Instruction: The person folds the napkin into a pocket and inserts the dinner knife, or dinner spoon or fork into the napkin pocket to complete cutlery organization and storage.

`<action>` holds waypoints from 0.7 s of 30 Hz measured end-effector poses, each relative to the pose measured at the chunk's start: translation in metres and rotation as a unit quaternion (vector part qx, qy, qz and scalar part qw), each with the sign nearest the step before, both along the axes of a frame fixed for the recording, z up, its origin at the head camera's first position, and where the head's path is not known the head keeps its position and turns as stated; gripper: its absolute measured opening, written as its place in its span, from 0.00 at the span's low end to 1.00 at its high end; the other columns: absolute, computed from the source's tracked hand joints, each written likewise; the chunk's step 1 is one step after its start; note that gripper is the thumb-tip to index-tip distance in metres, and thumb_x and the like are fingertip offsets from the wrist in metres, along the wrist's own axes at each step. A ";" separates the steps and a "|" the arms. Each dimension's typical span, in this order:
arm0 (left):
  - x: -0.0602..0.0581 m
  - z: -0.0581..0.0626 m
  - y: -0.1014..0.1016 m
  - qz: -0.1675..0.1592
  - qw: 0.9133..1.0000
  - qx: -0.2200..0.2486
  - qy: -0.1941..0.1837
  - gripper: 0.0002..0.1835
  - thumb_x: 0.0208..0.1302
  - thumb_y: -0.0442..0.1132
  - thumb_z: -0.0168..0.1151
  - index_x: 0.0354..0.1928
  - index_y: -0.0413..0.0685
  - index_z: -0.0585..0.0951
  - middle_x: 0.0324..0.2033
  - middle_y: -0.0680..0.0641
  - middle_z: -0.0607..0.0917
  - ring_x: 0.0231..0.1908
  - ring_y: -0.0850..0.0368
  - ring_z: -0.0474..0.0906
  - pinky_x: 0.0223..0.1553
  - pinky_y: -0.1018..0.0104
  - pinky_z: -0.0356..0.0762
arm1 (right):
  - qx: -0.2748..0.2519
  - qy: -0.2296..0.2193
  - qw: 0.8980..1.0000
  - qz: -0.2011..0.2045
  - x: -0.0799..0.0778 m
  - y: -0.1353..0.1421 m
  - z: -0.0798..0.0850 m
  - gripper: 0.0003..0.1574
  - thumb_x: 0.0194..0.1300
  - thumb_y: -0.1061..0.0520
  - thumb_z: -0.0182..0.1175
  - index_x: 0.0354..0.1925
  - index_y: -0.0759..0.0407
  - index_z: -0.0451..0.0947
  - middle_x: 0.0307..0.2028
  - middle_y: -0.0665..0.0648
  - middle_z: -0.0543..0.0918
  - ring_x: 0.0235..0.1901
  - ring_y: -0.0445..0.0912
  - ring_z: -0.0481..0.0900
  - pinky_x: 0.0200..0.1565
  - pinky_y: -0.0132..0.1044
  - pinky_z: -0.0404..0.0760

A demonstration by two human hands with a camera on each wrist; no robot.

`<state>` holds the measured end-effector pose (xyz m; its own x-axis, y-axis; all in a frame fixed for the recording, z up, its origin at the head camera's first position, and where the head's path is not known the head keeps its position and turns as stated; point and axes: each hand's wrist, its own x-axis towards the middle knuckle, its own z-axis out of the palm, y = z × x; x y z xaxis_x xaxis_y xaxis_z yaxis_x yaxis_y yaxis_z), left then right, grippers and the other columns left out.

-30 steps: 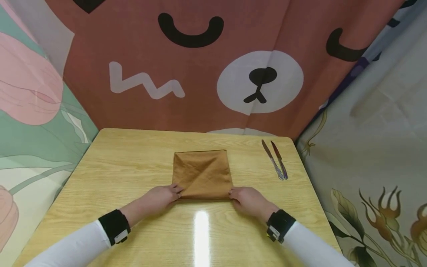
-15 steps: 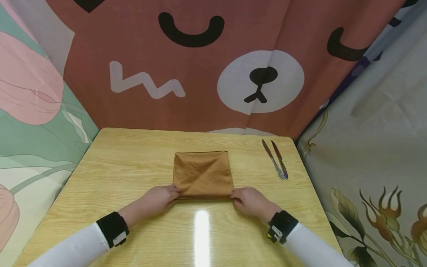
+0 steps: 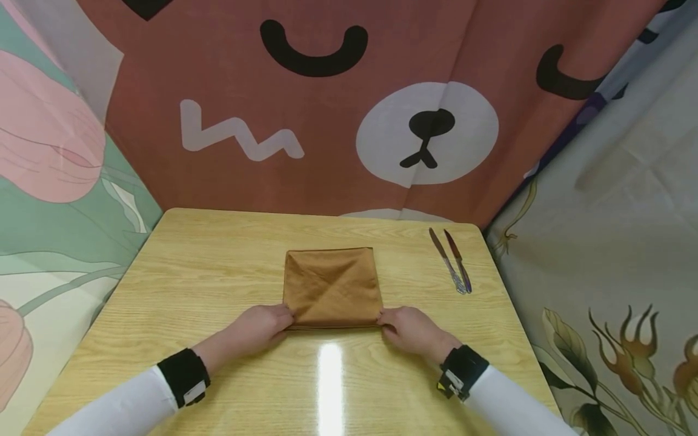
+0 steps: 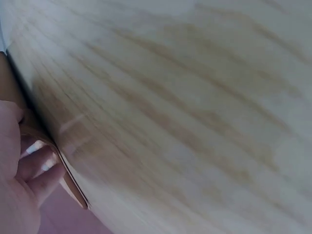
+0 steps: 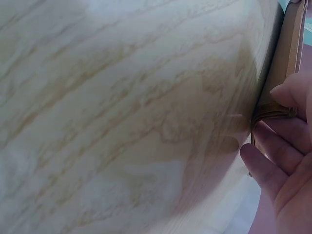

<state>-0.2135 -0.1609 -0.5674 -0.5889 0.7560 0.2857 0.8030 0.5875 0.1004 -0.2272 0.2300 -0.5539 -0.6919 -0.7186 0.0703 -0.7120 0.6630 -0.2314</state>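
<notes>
Cloth in pinch of both hands

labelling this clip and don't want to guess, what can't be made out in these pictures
- Underside of the brown cloth: head view, hidden by its top layer.
- Rest of the left hand: left wrist view, cut off by the left edge.
- Rest of the right hand: right wrist view, cut off by the right edge.
- Handle patterns on the two knives: head view, too small.
- Upper ends of the sleeves: head view, cut off by the bottom edge.

The head view looks forward and down from above; close wrist views share the cloth.
</notes>
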 end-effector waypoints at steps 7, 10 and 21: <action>-0.002 0.005 0.000 -0.055 0.998 0.023 0.027 0.10 0.60 0.34 0.67 0.38 0.53 0.75 0.29 0.60 0.79 0.27 0.66 0.76 0.29 0.69 0.77 | -0.001 -0.007 1.000 0.002 0.000 -0.001 0.003 0.11 0.65 0.56 0.60 0.44 0.53 0.85 0.46 0.50 0.86 0.50 0.45 0.83 0.52 0.40 0.80; -0.002 0.006 -0.002 -0.058 0.998 0.011 0.023 0.11 0.62 0.33 0.64 0.44 0.52 0.77 0.32 0.59 0.82 0.30 0.65 0.80 0.33 0.69 0.79 | 0.003 -0.012 1.000 0.001 0.000 -0.001 0.003 0.11 0.65 0.56 0.60 0.44 0.53 0.85 0.47 0.50 0.86 0.50 0.45 0.83 0.52 0.40 0.80; -0.003 0.001 -0.009 -0.003 0.998 0.022 -0.054 0.08 0.65 0.34 0.62 0.45 0.52 0.81 0.37 0.56 0.87 0.38 0.62 0.84 0.38 0.67 0.82 | -0.011 -0.071 0.997 -0.039 -0.002 0.003 0.004 0.12 0.66 0.54 0.60 0.46 0.50 0.84 0.47 0.49 0.86 0.50 0.42 0.82 0.51 0.39 0.80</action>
